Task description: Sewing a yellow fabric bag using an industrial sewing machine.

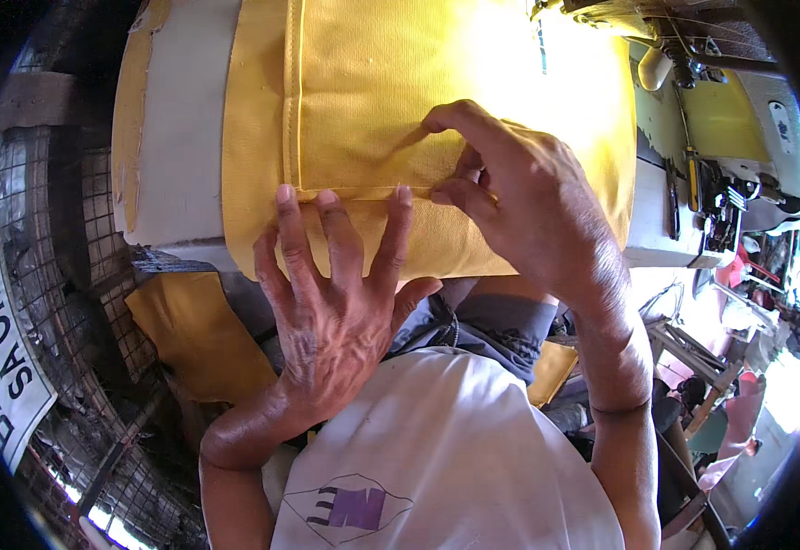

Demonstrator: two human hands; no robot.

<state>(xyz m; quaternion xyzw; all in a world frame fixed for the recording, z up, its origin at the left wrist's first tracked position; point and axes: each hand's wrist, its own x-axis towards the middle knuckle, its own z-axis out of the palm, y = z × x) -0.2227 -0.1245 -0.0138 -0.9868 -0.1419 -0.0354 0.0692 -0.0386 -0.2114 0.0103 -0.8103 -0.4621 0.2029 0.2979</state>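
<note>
A large yellow fabric piece (363, 119) lies over the work table, with a stitched seam down its left part and a folded edge running across below it. My left hand (336, 284) rests palm down on the cloth, fingers spread, three fingertips along the folded edge. To its right, my right hand (533, 183) is over the same cloth. Its thumb is at the fold and its index finger stretches out apart from the thumb. The other fingers curl under the palm, partly hidden. I see nothing held in either hand.
A brightly lit sewing machine (656, 64) stands at the upper right, beyond the cloth. Small tools (716, 206) sit at the table's right side. A yellow piece (198, 335) hangs low at left, near wire mesh (97, 211). Another yellow piece (553, 371) shows below the table.
</note>
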